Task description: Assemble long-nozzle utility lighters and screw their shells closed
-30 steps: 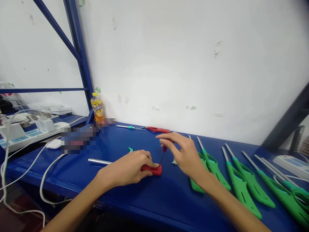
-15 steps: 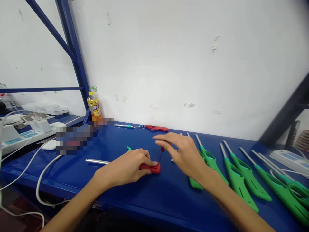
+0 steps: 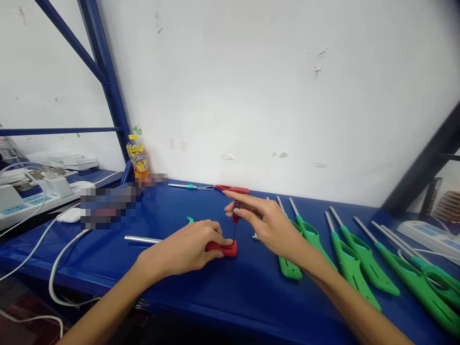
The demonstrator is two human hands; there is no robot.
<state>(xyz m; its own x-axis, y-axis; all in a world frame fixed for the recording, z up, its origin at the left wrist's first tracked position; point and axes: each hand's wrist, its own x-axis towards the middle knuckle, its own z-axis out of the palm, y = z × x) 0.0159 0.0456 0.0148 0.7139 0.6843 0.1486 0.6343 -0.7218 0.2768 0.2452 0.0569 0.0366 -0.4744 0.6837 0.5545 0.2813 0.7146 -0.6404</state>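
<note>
My left hand [image 3: 194,247] is closed around a red lighter [image 3: 230,249] and presses it against the blue table. The lighter's handle end pokes out to the right of my fingers, and a metal tube [image 3: 142,239] comes out on the left; its middle is hidden under the hand. In my right hand [image 3: 268,220] is a small screwdriver [image 3: 235,218] with a dark red handle, pinched between thumb and fingers. It stands upright, its thin shaft reaching down to the end of the red handle. A small green piece [image 3: 190,220] lies just behind my left hand.
Several green lighters [image 3: 354,268] lie in a row on the right. At the back are a partly opened red lighter [image 3: 232,189] and a drink bottle [image 3: 138,158]. Power strips [image 3: 27,203] and white cables [image 3: 53,282] run along the left; another strip [image 3: 431,239] sits far right.
The screwdriver has gone from slanted to upright, and my right fingers now close round its handle, which shows more. My left hand keeps its hold on the red lighter. The view has shifted slightly.
</note>
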